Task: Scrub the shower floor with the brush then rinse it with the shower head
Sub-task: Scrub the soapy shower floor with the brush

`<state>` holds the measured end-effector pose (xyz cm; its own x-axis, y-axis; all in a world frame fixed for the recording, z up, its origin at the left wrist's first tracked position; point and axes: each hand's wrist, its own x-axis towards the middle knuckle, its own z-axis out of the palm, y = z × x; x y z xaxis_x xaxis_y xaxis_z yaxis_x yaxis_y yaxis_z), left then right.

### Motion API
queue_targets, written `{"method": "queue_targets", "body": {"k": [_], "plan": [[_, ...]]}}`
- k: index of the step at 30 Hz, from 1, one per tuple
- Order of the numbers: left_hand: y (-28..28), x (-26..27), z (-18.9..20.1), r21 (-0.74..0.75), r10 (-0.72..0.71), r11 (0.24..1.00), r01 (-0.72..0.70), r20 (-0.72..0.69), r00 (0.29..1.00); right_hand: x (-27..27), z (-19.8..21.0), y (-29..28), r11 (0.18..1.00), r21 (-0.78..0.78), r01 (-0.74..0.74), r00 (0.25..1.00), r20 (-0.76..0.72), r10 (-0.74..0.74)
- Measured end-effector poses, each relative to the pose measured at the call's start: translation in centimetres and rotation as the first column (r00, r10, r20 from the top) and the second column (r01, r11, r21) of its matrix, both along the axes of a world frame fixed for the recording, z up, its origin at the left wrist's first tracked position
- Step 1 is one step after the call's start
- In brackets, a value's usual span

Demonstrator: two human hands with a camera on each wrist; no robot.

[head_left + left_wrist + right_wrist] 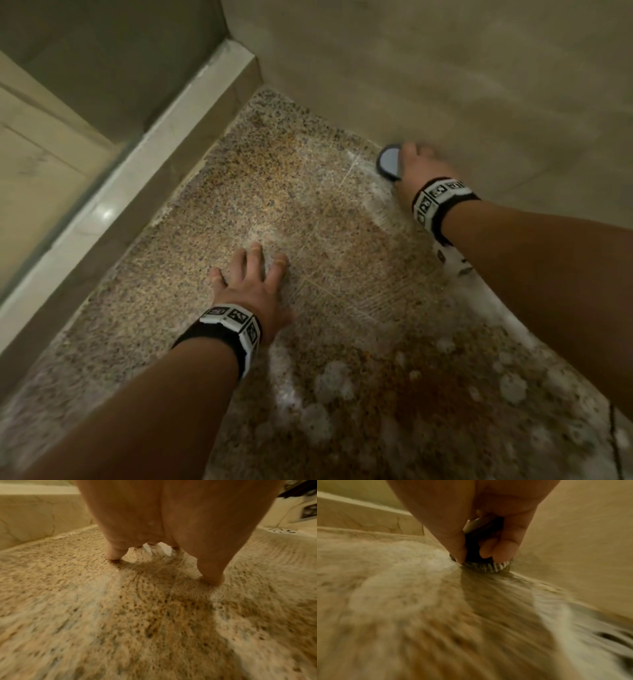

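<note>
The right hand (419,164) clenched the brush (388,161) against the shower floor's (274,192) far edge; the left hand (251,279), fingers spread, seemingly rested mid-floor.

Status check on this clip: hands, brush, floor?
Right hand grips brush, bristles on floor at wall. Left hand spread, bracing on floor. Suds down. Nothing blocking.

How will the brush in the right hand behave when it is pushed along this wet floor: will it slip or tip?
The brush probably glides easily, since foam streaks the shower floor. Its bristles look short and splay slightly, so likely springy, not floppy. The right hand holds it low by a knob, so tipping seems unlikely, though a wet grip may slip.
</note>
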<state>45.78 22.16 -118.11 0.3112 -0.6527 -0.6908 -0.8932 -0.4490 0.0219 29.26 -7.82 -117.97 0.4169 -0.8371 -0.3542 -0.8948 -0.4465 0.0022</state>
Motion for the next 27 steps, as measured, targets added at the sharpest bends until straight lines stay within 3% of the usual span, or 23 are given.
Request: {"method": "queue_targets", "body": {"k": [7,15,23,27], "plan": [[0.2,0.3,0.0,-0.011,-0.008,1.0,0.008,-0.017,1.0,9.2,0.0,0.9,0.996,-0.043,-0.08,0.992,0.098,0.084],[0.2,0.4,0.1,-0.015,0.0,1.0,0.0,-0.036,0.999,6.0,-0.7,1.0,0.985,-0.07,-0.157,0.986,0.039,0.16],[0.3,0.6,0.2,0.004,-0.009,1.0,0.009,-0.07,0.998,14.3,-0.7,0.3,0.992,-0.047,-0.116,0.983,0.14,0.122],[0.4,0.6,0.1,-0.012,-0.004,1.0,0.003,-0.08,0.997,13.5,-1.1,0.3,0.997,-0.046,-0.067,0.99,0.12,0.072]]}}
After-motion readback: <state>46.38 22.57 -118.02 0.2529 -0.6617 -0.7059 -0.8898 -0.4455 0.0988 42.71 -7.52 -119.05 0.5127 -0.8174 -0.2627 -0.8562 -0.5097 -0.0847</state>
